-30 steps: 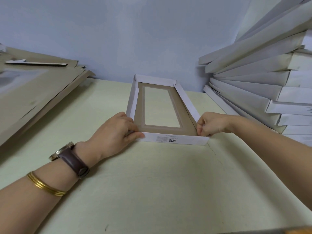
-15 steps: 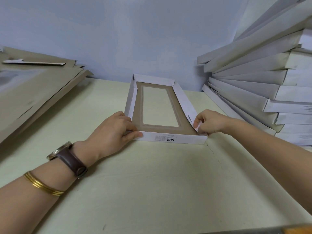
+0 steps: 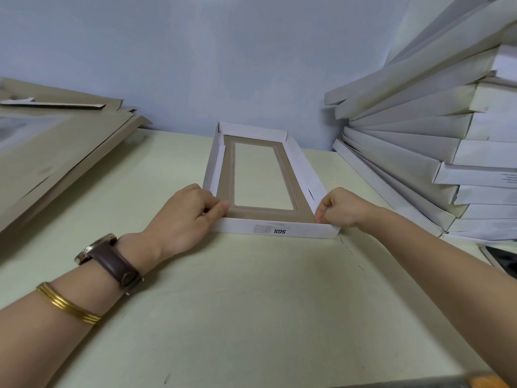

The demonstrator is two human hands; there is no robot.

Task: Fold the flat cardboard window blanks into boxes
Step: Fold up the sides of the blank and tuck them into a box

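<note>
The half-formed box lies flat on the table, window side down, straight ahead of the person. The left hand has its fingers curled and pinches the box's near-left corner. The right hand is curled the same way, pinching the near-right corner. The main risk, as I judge it, is at that right corner. The long right wall of the box leans outward and a slit shows in it, so the tab may not be seated. If the pinch lets go early the corner could spring open, and a hard squeeze could crease the thin white wall or buckle the brown window frame. Pushing the box away could also jam its far end against the wall just behind it. To the right of the box leans a stack of folded boxes, near enough that a wide elbow swing might topple it. To the left of the box sits a pile of flat blanks, well apart. A dark flat thing, too cropped to identify, lies further right of the box.
</note>
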